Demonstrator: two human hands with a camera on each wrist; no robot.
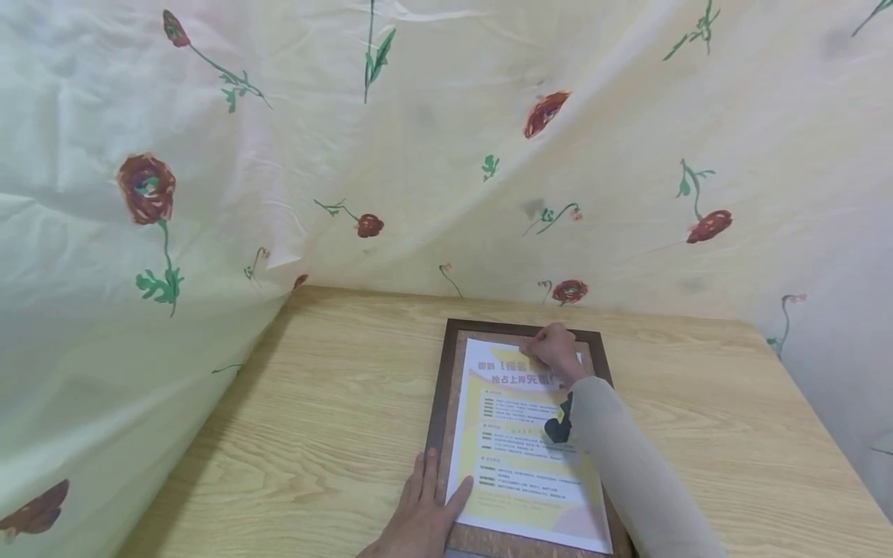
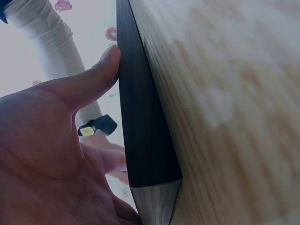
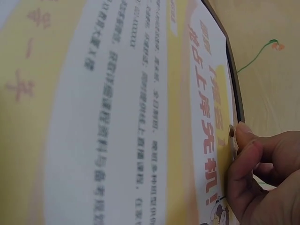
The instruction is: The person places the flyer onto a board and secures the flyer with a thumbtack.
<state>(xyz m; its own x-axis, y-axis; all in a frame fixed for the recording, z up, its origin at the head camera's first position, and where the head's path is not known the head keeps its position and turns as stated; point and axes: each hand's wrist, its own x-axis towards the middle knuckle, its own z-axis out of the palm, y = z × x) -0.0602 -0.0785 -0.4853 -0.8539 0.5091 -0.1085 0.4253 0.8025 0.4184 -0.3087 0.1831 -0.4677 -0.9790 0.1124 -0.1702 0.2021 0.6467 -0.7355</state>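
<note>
1. On the wooden worktop [image 1: 328,403], a dark-framed corkboard [image 1: 441,403] lies flat with a yellow printed sheet [image 1: 519,457] on it
2. At the frame's near left corner, the left hand [image 1: 418,515] rests with fingers straight and relaxed, thumb against the frame's edge
3. Near the frame's top edge, the right hand [image 1: 554,353] has fingers curled, pinching a small pin [image 3: 230,131] at the sheet's top
4. Behind the frame hangs a flowered cloth [image 1: 446,155]
</note>
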